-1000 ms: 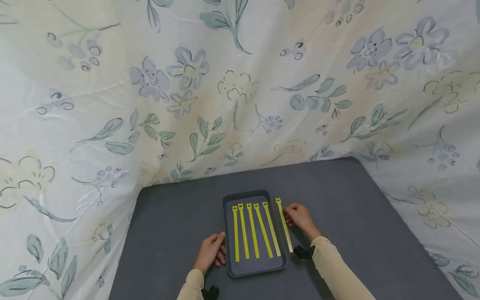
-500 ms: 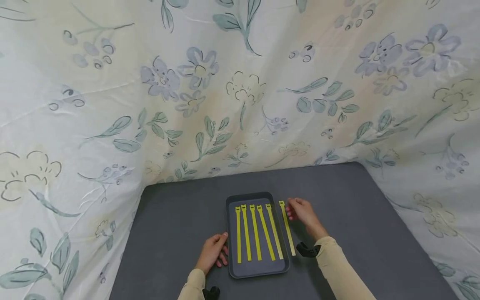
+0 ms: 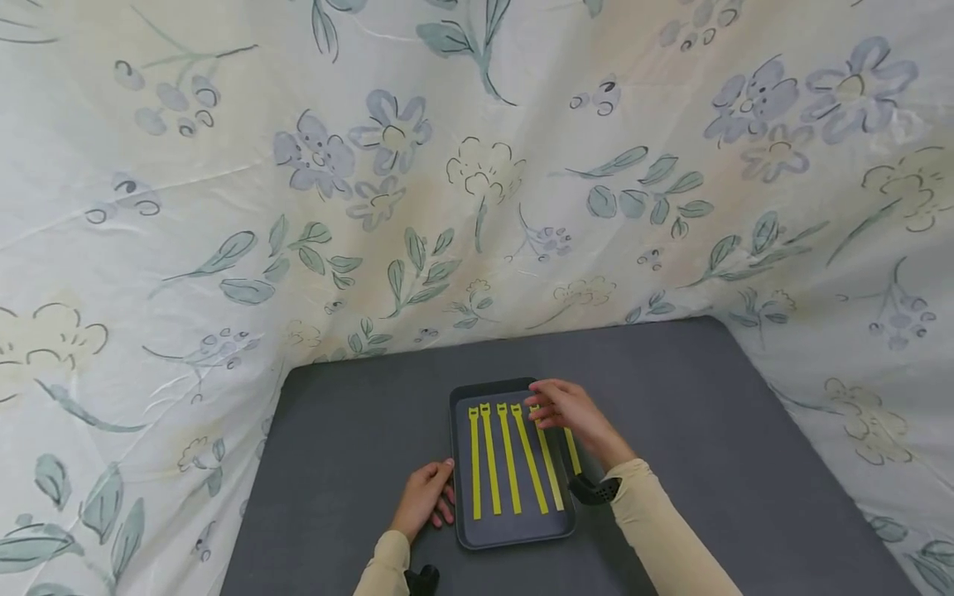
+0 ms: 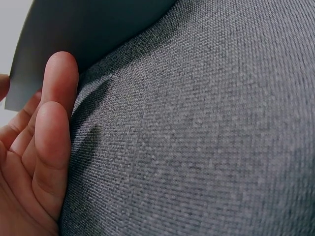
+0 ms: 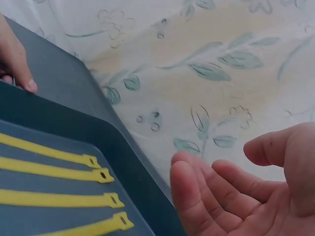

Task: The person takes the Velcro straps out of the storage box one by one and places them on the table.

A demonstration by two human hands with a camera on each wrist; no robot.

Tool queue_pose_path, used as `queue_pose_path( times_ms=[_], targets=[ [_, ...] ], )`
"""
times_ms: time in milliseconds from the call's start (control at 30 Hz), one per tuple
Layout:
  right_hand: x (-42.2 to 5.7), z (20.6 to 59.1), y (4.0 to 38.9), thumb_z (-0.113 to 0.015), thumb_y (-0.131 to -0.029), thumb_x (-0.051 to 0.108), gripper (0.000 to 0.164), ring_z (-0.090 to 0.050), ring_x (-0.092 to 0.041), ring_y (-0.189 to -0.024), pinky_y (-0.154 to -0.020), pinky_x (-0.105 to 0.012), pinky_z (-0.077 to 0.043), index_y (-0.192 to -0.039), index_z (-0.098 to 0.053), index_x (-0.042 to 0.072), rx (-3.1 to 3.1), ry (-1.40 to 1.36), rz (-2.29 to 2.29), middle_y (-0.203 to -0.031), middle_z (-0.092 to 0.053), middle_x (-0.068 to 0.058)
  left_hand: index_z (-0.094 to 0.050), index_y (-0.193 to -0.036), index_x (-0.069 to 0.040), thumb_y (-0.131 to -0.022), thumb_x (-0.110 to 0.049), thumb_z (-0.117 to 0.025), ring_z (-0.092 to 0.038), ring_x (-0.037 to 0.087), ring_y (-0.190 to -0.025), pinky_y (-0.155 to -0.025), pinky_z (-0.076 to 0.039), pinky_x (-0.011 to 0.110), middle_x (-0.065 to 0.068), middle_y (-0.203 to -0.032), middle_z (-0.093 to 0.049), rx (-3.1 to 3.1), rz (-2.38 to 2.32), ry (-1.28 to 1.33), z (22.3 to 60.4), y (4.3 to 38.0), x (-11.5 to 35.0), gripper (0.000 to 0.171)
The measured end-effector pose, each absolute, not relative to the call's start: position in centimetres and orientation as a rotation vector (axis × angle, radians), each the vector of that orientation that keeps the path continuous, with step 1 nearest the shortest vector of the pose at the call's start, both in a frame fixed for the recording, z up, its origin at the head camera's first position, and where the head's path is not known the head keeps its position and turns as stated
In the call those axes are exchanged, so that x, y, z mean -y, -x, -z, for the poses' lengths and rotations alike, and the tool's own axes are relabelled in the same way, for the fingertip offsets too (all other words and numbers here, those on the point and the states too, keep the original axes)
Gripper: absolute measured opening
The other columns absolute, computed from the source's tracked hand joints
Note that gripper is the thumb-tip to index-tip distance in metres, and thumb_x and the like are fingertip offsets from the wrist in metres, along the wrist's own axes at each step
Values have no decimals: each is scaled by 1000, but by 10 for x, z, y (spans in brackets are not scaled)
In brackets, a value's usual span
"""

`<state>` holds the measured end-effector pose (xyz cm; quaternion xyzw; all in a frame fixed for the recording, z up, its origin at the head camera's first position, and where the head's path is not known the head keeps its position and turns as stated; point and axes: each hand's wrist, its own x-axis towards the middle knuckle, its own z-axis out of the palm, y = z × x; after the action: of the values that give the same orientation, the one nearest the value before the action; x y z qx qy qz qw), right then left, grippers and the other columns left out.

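Several yellow hook-and-loop cable straps [image 3: 491,455], each with a slotted head, lie lengthwise in a dark grey tray [image 3: 514,546]. One more strap [image 3: 571,451] lies on the table just right of the tray, partly hidden by the right arm. My left hand [image 3: 422,499] pinches the tray's left rim; in the left wrist view its fingers [image 4: 52,132] are against the outside of the wall, with the thumb at the other side. My right hand [image 3: 570,410] hovers over the tray's upper right corner. Its fingers are loosely bent and hold nothing in the right wrist view.
The dark grey table [image 3: 358,414] spreads out around the tray. Floral fabric [image 3: 477,248] hangs behind it and along both sides. A black wrist mount [image 3: 592,490] sits under the right wrist, close to the tray's right rim.
My right hand has let go of the strap beside the tray and moved left over the tray's upper right corner. The left hand stays on the rim.
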<state>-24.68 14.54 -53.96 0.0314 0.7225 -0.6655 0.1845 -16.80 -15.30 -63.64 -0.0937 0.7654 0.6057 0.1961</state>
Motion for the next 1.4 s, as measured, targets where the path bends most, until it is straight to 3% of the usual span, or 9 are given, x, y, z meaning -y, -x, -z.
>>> queue_pose_path(
  times_ms=[400,833,1400],
  targets=[
    [-112,548,239,-44,-109,39,51,-69,-39,-112,-92,-50,-58,-141,-53,-1,-1979,37,1727,-134,-63,-27,-66,-104,-3,-102,-56,-52,-64,17,-46,-41,-50,31,3,-71,-66,-2151,-1710,254,636,167,153,55],
    [-89,571,234,-44,-109,37,58,-71,-38,-110,-86,-44,-60,-148,-43,-6,-1895,62,1678,-137,-60,-31,-65,-102,-2,-99,-61,-53,-64,17,-46,-41,-50,31,3,-70,-67,-2155,-1713,269,639,167,153,60],
    [-71,587,227,-48,-108,33,58,-72,-31,-103,-88,-43,-60,-147,-43,-9,-1865,44,1619,-132,-63,-28,-65,-101,-2,-99,-62,-53,-64,16,-46,-40,-49,30,3,-70,-67,-2153,-1718,262,639,166,151,61]
  ],
)
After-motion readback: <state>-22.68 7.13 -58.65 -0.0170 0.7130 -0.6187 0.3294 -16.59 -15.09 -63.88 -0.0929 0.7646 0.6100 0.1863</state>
